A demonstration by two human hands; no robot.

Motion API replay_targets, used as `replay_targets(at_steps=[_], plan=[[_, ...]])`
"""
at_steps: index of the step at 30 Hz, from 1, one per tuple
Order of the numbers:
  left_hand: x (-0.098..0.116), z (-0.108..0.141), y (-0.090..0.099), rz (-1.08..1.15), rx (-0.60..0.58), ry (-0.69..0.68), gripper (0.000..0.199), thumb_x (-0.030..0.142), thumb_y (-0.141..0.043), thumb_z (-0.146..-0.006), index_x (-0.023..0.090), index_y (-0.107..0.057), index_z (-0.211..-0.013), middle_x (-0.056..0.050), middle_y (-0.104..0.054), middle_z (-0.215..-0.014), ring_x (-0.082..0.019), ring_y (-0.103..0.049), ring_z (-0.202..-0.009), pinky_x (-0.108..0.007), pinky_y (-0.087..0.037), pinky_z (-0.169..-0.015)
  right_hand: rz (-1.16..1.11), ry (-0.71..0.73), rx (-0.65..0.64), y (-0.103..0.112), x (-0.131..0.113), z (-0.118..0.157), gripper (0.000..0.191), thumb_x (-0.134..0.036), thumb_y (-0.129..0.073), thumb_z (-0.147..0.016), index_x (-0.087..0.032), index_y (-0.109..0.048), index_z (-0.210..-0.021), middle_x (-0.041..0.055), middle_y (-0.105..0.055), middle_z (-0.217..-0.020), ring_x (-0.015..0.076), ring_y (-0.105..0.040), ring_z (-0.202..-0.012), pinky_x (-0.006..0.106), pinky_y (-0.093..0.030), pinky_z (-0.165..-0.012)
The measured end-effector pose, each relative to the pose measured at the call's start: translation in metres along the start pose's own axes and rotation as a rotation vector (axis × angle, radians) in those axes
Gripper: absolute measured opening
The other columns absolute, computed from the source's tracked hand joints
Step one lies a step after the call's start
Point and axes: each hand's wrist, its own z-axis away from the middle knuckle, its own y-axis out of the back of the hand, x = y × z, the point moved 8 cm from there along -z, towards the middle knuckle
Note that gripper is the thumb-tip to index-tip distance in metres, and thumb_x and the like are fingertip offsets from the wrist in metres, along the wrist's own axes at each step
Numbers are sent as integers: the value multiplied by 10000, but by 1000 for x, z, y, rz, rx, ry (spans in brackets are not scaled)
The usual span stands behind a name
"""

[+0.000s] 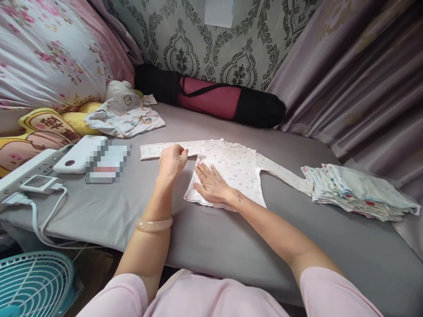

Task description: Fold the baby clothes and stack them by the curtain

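A small white long-sleeved baby shirt (236, 165) with a faint print lies spread on the grey sheet, its sleeves stretched out to both sides. My left hand (172, 162) is closed at the left sleeve, fingers curled down against the fabric and partly hidden. Flat on the body of the shirt, near its left side, rests my right hand (211, 182) with the fingers stretched out. The cuff of the right sleeve reaches a stack of folded baby clothes (360, 189).
A black and pink rolled bag (211, 97) lies along the wall. At left are a crumpled printed cloth (127, 116), a white power bank (80, 154), a blurred-out box (108, 160), a power strip (29, 169) with cables, and a blue fan (36, 281) below the edge.
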Motion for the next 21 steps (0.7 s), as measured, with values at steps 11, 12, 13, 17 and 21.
replay_targets(at_steps=[11,12,13,17,21], plan=[[1,4,1,3,-71,11,294,380,-506,-878,189,-720,-946,-112,-738,-962,-266,-650,-928,-330,-468,-780,-72,391,38,-2,-105,52,616,-461,-455,-989,-86,-408,-1476,178,-337,-1582,283,-230,-1493,469,-179,-1227],[0,4,0,4,-78,8,293,385,-507,-874,191,-719,-931,-112,-738,-946,-266,-650,-912,-332,-468,-774,-102,466,27,2,-113,56,543,-433,-438,-1003,-127,-452,-1451,145,-391,-1561,252,-286,-1474,442,-208,-1223],[-1,3,0,6,-82,5,292,391,-508,-871,191,-717,-916,-110,-736,-926,-263,-649,-892,-332,-468,-767,-139,517,22,7,-115,58,473,-394,-405,-1021,-159,-493,-1421,113,-444,-1532,217,-341,-1448,406,-242,-1216],[-5,1,-1,4,-73,6,286,397,-512,-866,190,-709,-883,-99,-730,-879,-244,-642,-849,-323,-470,-763,-212,306,130,29,-65,35,437,-294,-301,-1037,-173,-565,-1364,93,-502,-1492,188,-401,-1415,382,-308,-1189],[-8,1,-2,-2,-78,20,267,382,-521,-879,192,-708,-904,-102,-732,-905,-246,-643,-869,-325,-468,-771,-91,-78,103,22,11,15,578,-392,-242,-1034,-111,-355,-1526,126,-265,-1620,243,-162,-1516,487,-128,-1235]])
